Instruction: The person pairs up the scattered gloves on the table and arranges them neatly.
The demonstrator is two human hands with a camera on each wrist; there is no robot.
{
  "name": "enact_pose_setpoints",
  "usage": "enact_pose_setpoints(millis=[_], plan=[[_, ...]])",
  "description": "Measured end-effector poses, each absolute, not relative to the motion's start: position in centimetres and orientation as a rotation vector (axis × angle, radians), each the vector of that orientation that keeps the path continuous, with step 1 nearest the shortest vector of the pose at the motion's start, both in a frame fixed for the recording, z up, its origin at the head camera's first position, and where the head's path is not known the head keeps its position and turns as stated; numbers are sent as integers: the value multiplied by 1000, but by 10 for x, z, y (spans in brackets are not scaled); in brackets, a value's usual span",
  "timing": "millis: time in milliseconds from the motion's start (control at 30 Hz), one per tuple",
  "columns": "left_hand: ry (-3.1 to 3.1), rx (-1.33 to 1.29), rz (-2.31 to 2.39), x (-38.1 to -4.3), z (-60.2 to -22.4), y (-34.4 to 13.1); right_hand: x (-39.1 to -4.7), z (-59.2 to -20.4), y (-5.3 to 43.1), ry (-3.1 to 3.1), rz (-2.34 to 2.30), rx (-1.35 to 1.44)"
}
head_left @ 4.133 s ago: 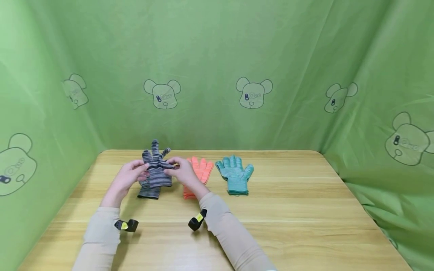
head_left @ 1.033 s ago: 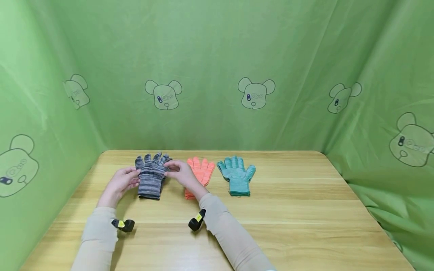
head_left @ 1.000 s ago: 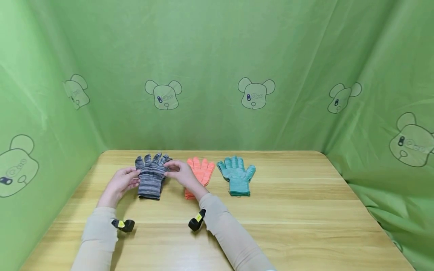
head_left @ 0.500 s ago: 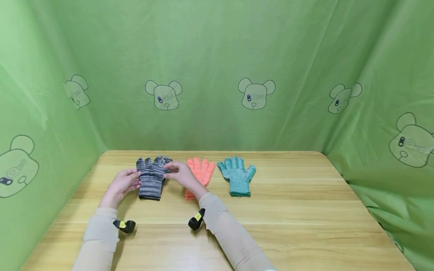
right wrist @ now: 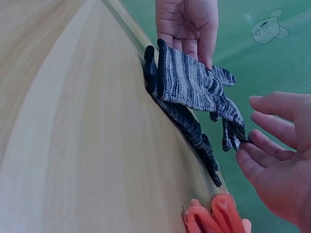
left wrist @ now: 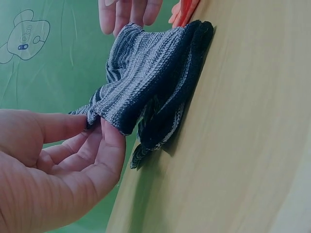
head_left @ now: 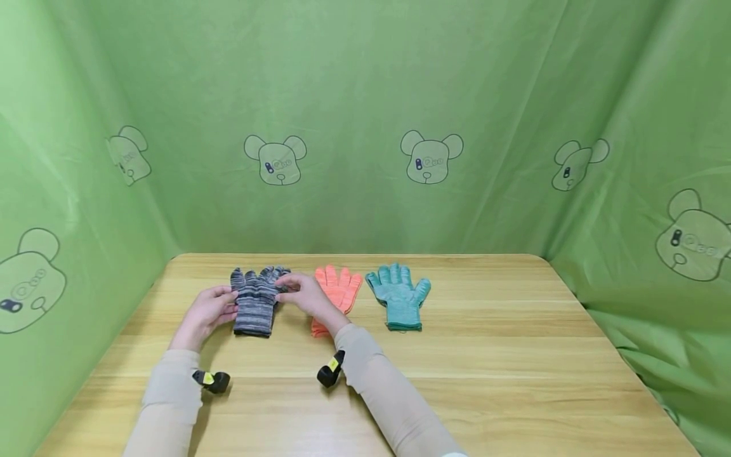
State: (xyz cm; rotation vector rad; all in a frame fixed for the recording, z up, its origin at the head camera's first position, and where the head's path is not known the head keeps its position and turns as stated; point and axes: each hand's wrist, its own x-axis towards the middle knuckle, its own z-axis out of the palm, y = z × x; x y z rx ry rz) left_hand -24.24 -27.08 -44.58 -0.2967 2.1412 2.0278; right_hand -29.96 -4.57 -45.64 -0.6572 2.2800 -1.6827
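Note:
A grey-and-black striped knit glove is held over a matching glove at the far left of the table, cuffs toward the person. My left hand pinches the upper glove's left edge between thumb and fingers, as the left wrist view shows closely. On the other side my right hand has its fingertips under one of that glove's fingers. The right thumb stands raised, apart from the fabric. In the right wrist view the upper glove is lifted off the lower one along part of its length.
Coral-orange gloves lie just right of the striped ones, partly behind the right hand and forearm. Farther right are teal gloves, stacked flat. The wooden table has green curtains behind it and at both sides.
Four seconds ago the upper striped glove was raised and offset from the lower one. It has come down over it, cuffs lined up, and its fingers have sunk slightly in the last second.

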Motion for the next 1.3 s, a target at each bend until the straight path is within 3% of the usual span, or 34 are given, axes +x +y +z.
enact_pose_setpoints(millis=[1067,1300], plan=[[2130,-422,2057,-241,-446,-268,-304,-463,-51,2326,-1481,-656],[2177,-352,1994,-244,-450,-269,-305,-464,-51,2315,-1461,-621]])
